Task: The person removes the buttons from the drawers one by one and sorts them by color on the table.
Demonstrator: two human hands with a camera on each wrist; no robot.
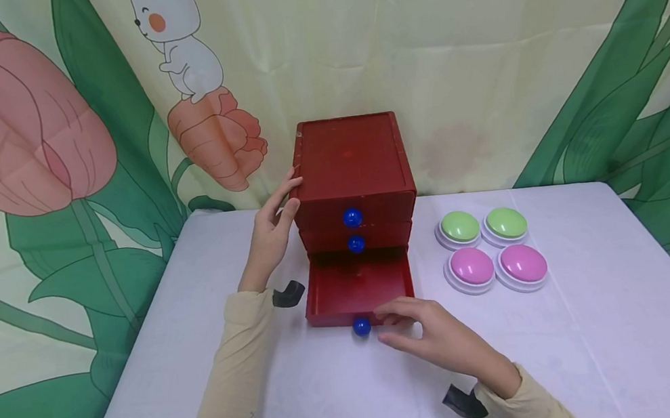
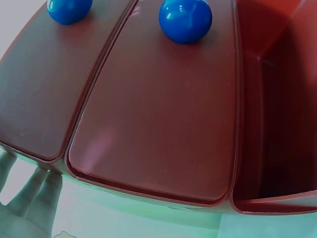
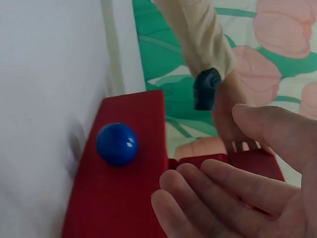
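Observation:
A dark red cabinet of drawers point(image 1: 348, 156) stands at the table's back, with round blue knobs down its front. Its bottom drawer point(image 1: 358, 285) is pulled out and its inside floor shows; the two drawers above are closed. My left hand point(image 1: 270, 233) rests against the cabinet's left side with extended fingers, whose tips point(image 2: 47, 198) appear beside the top drawer in the left wrist view. My right hand point(image 1: 430, 332) is at the right of the bottom drawer's front, fingers loosely bent and thumb apart, beside the blue knob point(image 3: 117, 144). The right hand holds nothing.
Right of the cabinet stand two green push-button lights point(image 1: 459, 226) in a row behind two pink ones point(image 1: 471, 266), all on white bases. A printed cloth point(image 1: 449, 74) hangs behind the white table point(image 1: 598, 317). Black straps point(image 1: 464, 401) are at both wrists.

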